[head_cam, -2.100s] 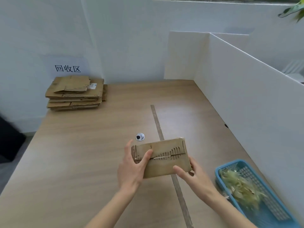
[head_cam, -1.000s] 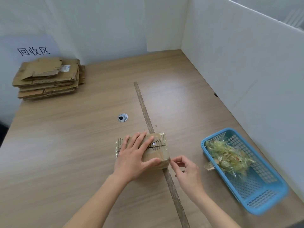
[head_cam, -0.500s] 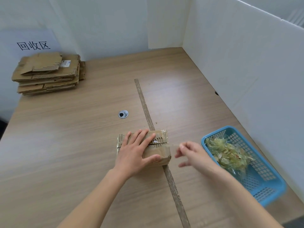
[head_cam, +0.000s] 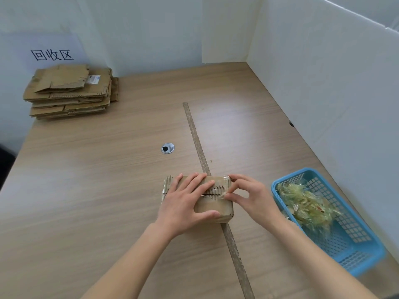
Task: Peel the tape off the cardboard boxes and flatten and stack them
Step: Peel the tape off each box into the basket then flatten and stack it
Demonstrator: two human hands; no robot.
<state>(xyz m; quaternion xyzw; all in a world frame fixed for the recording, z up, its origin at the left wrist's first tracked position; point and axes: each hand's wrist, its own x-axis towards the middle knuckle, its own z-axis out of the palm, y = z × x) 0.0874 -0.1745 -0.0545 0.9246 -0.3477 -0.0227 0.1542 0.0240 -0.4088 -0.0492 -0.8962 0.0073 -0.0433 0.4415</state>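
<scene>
The tabletop point(head_cam: 108, 190) gives me wide bare wood to my left, with the flattened stack point(head_cam: 69, 91) waiting in the far-left corner and the blue basket point(head_cam: 356, 251) of peeled tape near my right. The cardboard box point(head_cam: 216, 207) sits mid-table on the seam, my left hand point(head_cam: 185, 203) spread flat on top to pin it. My right hand point(head_cam: 250, 195) pinches the clear tape point(head_cam: 223, 192) at its right edge, ready to pull basketward.

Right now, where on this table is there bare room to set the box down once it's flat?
Bare wood lies left of the box, from the left hand up to the flattened stack, and beyond the grommet toward the back wall. The near right is crowded: the right hand and blue basket.
</scene>
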